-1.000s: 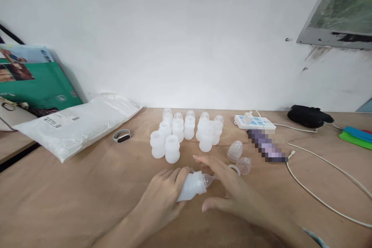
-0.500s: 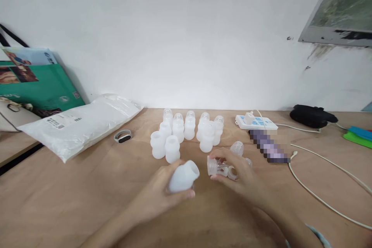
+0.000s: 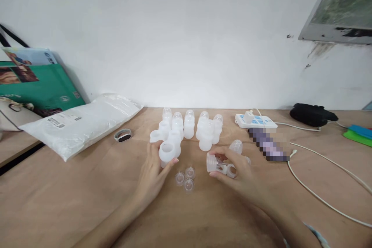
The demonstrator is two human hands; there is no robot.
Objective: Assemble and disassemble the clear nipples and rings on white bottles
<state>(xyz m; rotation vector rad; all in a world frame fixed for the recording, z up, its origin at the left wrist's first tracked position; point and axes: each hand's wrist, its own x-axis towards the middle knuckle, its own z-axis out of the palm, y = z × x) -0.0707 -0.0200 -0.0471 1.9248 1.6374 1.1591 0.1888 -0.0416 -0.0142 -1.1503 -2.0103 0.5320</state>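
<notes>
My left hand [image 3: 154, 164] is wrapped around an open white baby bottle body [image 3: 167, 152], mouth up, beside other open white bottle bodies [image 3: 174, 138]. Clear bottle nipples [image 3: 188, 185] lie in a small cluster on the table just right of that hand. In my right hand [image 3: 232, 164] a clear threaded bottle collar [image 3: 212, 162] is turned on its side between thumb and fingers. Clear domed caps [image 3: 236, 146] and another ring [image 3: 231, 170] lie by the right hand, partly hidden by it. Several capped bottles [image 3: 205, 139] stand upright farther back.
At left lie a white plastic parcel [image 3: 87, 124] and a grey wristband [image 3: 123, 135], near a green bag [image 3: 49, 89]. To the right are a power strip [image 3: 255, 121], a blurred phone [image 3: 269, 145], a white cable [image 3: 328, 197] and a black pouch [image 3: 312, 115]. A wall rises behind the table.
My left hand has moved left and away from me with the bottle body, now upright beside the others. The nipples beneath it have come into view. My right hand has hardly moved.
</notes>
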